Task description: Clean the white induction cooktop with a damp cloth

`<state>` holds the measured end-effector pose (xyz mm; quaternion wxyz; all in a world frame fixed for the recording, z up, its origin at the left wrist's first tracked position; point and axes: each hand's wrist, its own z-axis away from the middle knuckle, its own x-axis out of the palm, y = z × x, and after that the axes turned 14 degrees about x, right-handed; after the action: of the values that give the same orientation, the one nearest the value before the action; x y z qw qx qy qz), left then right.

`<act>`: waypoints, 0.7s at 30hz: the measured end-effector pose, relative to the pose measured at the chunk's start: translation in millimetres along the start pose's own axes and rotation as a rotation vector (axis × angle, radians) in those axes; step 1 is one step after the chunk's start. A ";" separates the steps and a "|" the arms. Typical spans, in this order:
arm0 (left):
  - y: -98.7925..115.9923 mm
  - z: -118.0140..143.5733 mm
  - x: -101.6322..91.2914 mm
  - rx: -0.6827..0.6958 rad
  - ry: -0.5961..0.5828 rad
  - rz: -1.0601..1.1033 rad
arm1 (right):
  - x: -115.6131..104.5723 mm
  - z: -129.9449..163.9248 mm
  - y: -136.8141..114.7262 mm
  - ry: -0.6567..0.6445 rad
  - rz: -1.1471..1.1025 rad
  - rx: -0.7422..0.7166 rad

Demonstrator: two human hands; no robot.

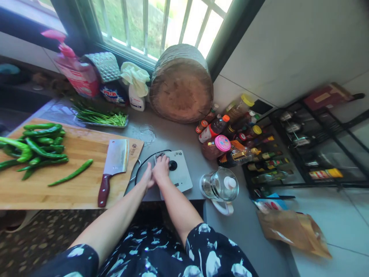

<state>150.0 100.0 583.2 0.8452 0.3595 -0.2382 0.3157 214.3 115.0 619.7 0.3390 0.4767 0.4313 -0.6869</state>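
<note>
The grey tabletop [173, 134] carried a long wooden cutting board [72, 181] at its left, strewn with green chili peppers [37, 148] and a cleaver [113, 165] lying flat near its right end. A round wooden chopping block [181, 86] leaned against the window sill. Bottles of sauce [230, 142] crowded the right side, with a glass jug [220, 186] lying in front. Between board and jug sat a small white appliance base [180, 173] with a black cord. The right hand [160, 169] rested flat on it, fingers loosely spread, holding nothing; the left hand [147, 177] pressed edge-on against its left side, open.
</note>
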 end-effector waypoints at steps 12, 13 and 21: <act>-1.8 -12.9 14.2 -0.065 0.154 -0.071 | -9.3 121.4 153.6 -0.103 0.025 -0.552; -3.5 -15.1 15.3 -0.057 0.158 -0.082 | -17.8 119.9 159.5 -0.155 0.042 -0.608; -10.1 -24.6 18.3 0.049 0.167 -0.118 | -41.0 33.3 91.2 -0.063 0.037 -0.341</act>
<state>174.0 119.8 574.7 0.8701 0.3660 -0.1374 0.3002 295.1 50.4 639.7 0.4410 0.3982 0.5217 -0.6122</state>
